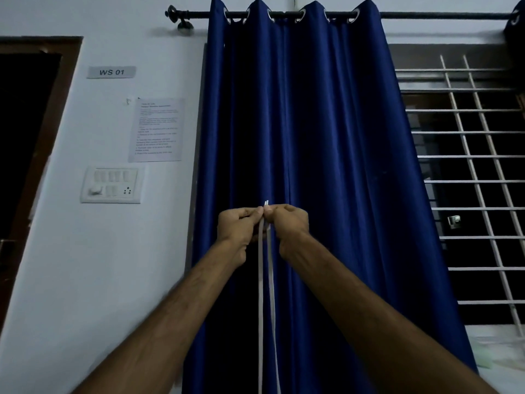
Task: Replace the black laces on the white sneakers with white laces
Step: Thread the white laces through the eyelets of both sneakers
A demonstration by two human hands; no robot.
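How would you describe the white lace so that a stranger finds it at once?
Start at the big blue curtain in the middle. In front of it, the left hand and the right hand pinch the tips of the white lace together. It is the only pale thing there: two thin strands hanging straight down.

Only one carrying surface in view: a pale surface point(501, 331), low and just right of the blue curtain point(312, 137), cut off by the frame edge. Bed or table: cannot tell. Lying on it, close to the curtain's right edge: pale greenish flat item point(487, 358), blurred, not identifiable
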